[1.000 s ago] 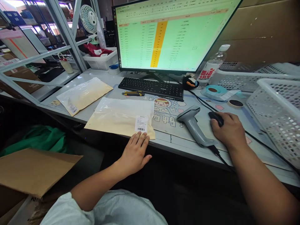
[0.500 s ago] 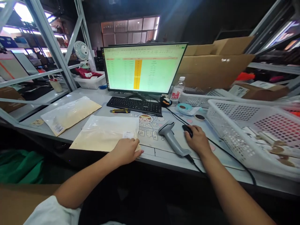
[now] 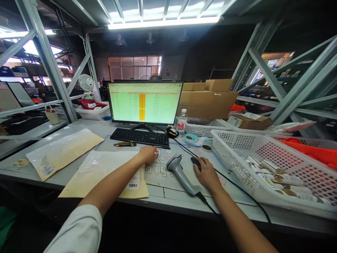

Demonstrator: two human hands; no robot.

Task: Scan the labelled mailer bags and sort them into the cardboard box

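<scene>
My right hand (image 3: 207, 173) rests over a black computer mouse (image 3: 196, 163), its fingers around the body. Just in front of the keyboard (image 3: 139, 137), my left hand (image 3: 149, 154) is low over the printed desk mat (image 3: 158, 177), fingers loosely extended and holding nothing I can see. Below my left forearm lies a padded mailer bag (image 3: 105, 179) with a barcode label, partly hidden by the arm. A second mailer bag (image 3: 64, 151) lies farther left. Between my hands a grey barcode scanner (image 3: 183, 175) lies on the mat, its cable running toward the desk's front edge.
The lit monitor (image 3: 144, 103) shows a spreadsheet. A yellow-black utility knife (image 3: 125, 144) lies before the keyboard. Behind the mouse stand a water bottle (image 3: 182, 123) and a teal tape roll (image 3: 190, 137). A white basket (image 3: 237, 168) of packaged items fills the right; cardboard boxes (image 3: 207, 103) stand behind.
My left hand has left the near mailer bag's label and moved forward toward the keyboard. My right hand stays on the mouse. The camera view has tilted up.
</scene>
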